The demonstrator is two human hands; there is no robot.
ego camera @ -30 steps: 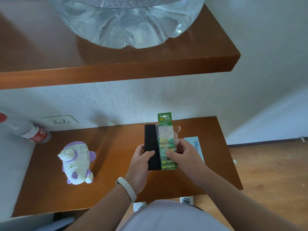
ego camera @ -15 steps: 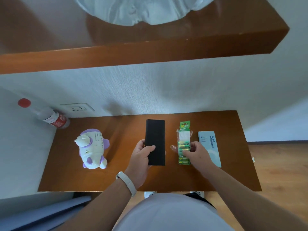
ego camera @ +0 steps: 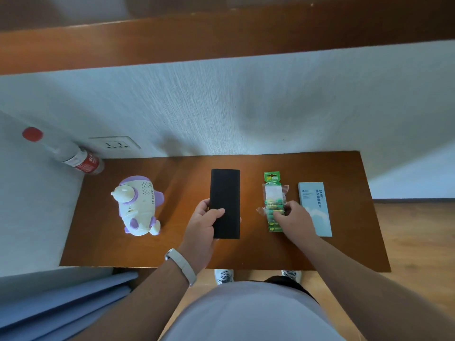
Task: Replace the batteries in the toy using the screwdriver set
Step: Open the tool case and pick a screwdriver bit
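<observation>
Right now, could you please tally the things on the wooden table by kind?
toy: 1
black case: 1
battery pack: 1
light blue box: 1
bottle: 1
Total: 5
</observation>
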